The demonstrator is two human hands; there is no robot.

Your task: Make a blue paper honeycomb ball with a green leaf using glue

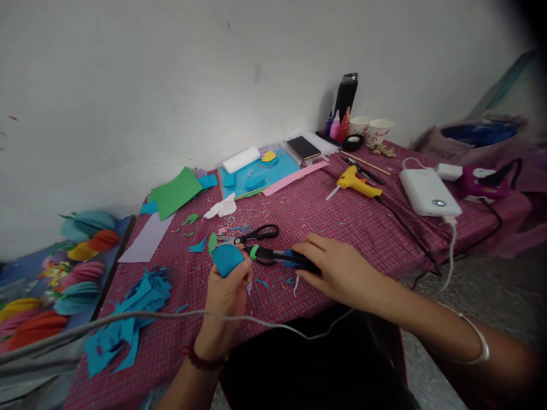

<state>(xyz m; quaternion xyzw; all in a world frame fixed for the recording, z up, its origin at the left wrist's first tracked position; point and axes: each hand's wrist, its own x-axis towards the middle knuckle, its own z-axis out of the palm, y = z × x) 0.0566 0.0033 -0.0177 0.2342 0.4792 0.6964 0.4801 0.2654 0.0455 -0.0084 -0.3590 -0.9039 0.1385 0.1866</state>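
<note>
In the head view my left hand [228,290] pinches a rounded piece of blue craft foam or paper [228,259] between thumb and fingers, just above the tablecloth. My right hand [327,262] is closed round a long tool with a black-and-blue handle [294,258]; its far end, with a green band, points at the blue piece. Blur hides the tool's exact kind and whether it touches the piece. Behind the blue piece lies a pair of black-handled scissors [265,231], partly covered. A small green leaf-shaped piece [212,243] shows beside my left fingers.
Blue offcuts [145,296] pile at the left. Green sheets [177,191] and a pink strip [294,179] lie further back. A yellow glue gun [358,183], corded, and a white power bank [429,192] occupy the right. A pale cable [273,326] crosses in front of my left wrist.
</note>
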